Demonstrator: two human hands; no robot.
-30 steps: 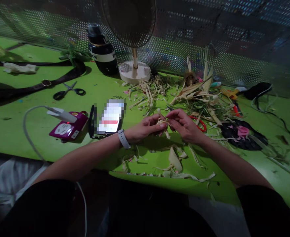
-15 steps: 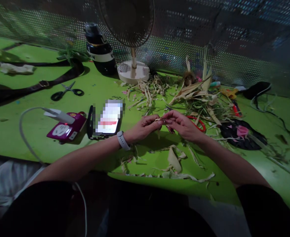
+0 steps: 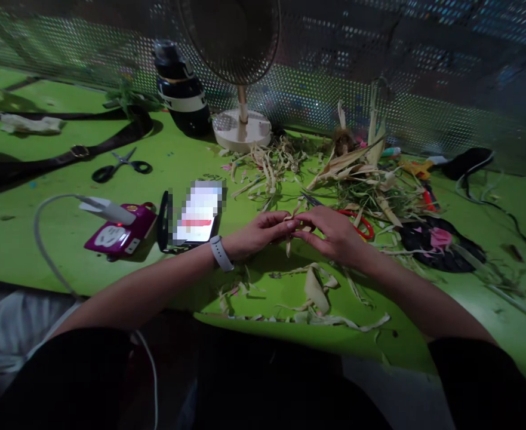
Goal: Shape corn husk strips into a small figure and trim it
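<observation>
Near the middle of the head view, my left hand [image 3: 265, 232] pinches a pale strip of dried corn husk [image 3: 288, 248] between thumb and fingers. The strip's end hangs below the fingertips. My right hand [image 3: 332, 233] meets it from the other side, its thumb and forefinger curled about the same strip, a little apart from each other. A small pale piece shows between those fingers. Just behind my right hand lie red-handled scissors [image 3: 369, 227], partly covered. Below both hands, a wider loose piece of husk [image 3: 315, 289] rests on the green table [image 3: 263, 272].
A heap of dried husks [image 3: 361, 173] and shreds [image 3: 269, 167] lies behind my hands. To the left are a lit phone [image 3: 195, 215], a purple power socket [image 3: 122, 233] and black scissors [image 3: 122, 165]. A fan [image 3: 242, 128] and a dark bottle [image 3: 184, 98] stand at the back. A black dish [image 3: 457, 260] lies right.
My right hand has turned and its thumb and forefinger have spread slightly, showing more of the husk strip. My left hand has stayed almost in place.
</observation>
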